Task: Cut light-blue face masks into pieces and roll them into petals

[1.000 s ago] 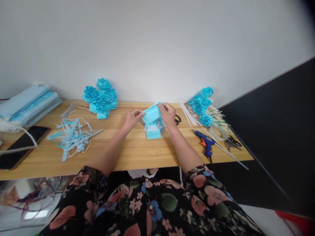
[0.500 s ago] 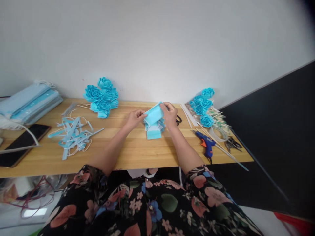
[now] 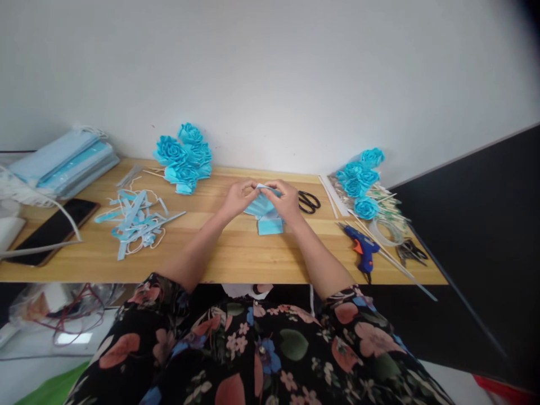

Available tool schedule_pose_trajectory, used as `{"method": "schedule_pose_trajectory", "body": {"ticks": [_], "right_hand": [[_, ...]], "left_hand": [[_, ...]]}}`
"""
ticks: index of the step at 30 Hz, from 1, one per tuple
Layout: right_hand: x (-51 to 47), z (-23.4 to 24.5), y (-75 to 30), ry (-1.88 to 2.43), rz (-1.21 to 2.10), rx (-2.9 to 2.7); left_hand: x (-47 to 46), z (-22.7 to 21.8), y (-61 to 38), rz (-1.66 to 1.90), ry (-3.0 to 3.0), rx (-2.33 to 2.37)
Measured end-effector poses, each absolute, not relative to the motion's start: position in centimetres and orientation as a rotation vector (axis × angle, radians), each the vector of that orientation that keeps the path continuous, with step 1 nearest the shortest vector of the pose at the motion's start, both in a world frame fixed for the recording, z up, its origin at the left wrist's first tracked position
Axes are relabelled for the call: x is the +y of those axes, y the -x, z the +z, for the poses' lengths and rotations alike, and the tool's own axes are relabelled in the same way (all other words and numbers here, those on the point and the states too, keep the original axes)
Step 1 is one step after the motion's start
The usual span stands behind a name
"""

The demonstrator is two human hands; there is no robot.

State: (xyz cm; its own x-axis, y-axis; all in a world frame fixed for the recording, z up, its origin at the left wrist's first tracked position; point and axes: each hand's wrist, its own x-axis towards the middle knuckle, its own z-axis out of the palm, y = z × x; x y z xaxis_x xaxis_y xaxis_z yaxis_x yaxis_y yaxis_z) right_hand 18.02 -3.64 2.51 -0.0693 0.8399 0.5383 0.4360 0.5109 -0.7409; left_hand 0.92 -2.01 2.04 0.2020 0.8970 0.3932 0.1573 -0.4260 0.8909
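My left hand (image 3: 239, 198) and my right hand (image 3: 287, 200) meet above the middle of the table, both closed in a pinch. Between their fingertips is a light-blue piece of mask fabric (image 3: 264, 186), showing a whitish edge; most of it is hidden by the fingers. Just beneath lie more blue mask-fabric pieces (image 3: 270, 226), the nearest a flat rectangle. Black-handled scissors (image 3: 309, 201) rest right beside my right hand, blades hidden.
Blue fabric roses (image 3: 185, 160) stand back left, more roses (image 3: 358, 177) back right. Mask scraps (image 3: 137, 216), a phone (image 3: 54, 230) and stacked masks (image 3: 63, 160) occupy the left. On the right are a glue gun (image 3: 361, 247), thin sticks (image 3: 396, 261), tape (image 3: 387, 232) and pliers (image 3: 411, 252).
My hands have drawn closer together. The fabric piece, spread flat between them before, is now bunched or folded at the fingertips. The view has shifted slightly, showing more of the scissors.
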Motion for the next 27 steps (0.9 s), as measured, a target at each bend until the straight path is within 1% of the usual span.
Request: {"method": "schedule_pose_trajectory", "body": {"ticks": [3, 8, 10, 12, 15, 19, 23, 27], "right_hand": [[-3.6, 2.4, -17.8, 1.106, 0.588, -1.603], [-3.0, 1.2, -17.0, 1.064, 0.93, -1.502], [-2.9, 0.6, -16.7, 1.109, 0.96, -1.529], [-2.8, 0.1, -16.4, 1.18, 0.886, -1.593], [-2.7, -0.3, -16.2, 1.279, 0.661, -1.73], [-2.8, -0.7, -15.5, 1.294, 0.426, -1.933], [-3.4, -1.4, -14.2, 1.243, 0.387, -1.998], [-4.0, -0.9, -13.9, 1.216, 0.49, -1.998]], "left_hand": [[-1.7, 1.5, -1.0, 1.339, -1.611, 0.96], [-1.2, 1.4, -0.8, 1.455, -1.337, 0.87], [-0.9, 1.4, -0.6, 1.477, -1.281, 0.835], [-0.6, 1.2, -0.5, 1.48, -1.232, 0.832], [-0.2, 0.7, -0.3, 1.503, -1.168, 0.866], [0.2, 0.2, -0.3, 1.585, -1.12, 0.957], [-0.2, 0.1, -0.5, 1.674, -1.186, 1.088], [-0.4, 0.1, -0.4, 1.683, -1.285, 1.236]]}}
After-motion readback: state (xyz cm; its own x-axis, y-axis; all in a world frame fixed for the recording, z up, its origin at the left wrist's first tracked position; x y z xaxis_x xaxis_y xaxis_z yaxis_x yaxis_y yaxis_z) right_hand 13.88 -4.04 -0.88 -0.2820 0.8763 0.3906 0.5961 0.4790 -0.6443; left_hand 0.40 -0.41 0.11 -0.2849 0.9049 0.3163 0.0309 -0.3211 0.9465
